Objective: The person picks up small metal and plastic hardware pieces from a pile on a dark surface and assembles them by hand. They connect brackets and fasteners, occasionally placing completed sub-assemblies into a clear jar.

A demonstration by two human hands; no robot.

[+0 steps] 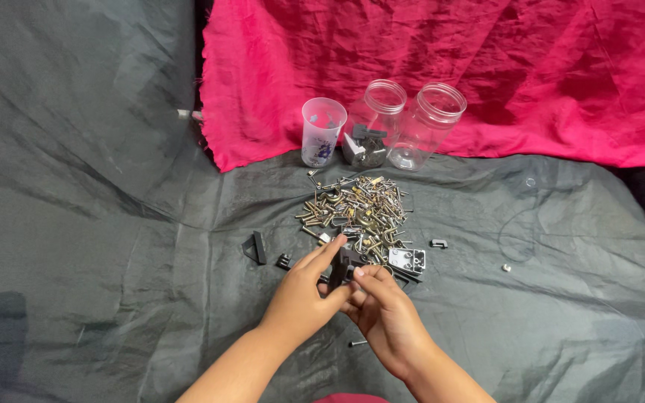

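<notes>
My left hand (304, 295) and my right hand (386, 313) meet over the grey cloth, just below a pile of brass and steel screws, hooks and brackets (356, 213). Together they pinch a small dark bracket-like piece (343, 266), the left fingers on its left side, the right fingertips on its lower right. A silver hinge plate (407, 260) lies right beside the fingers. A single screw (357, 343) rests under my wrists.
At the back stand a frosted plastic cup (322, 132), a clear jar holding dark parts (372, 125) and a clear jar (427, 127), against a pink cloth (487, 67). Black pieces (255, 248) lie left; a small clip (439, 243) and a nut (507, 267) lie right.
</notes>
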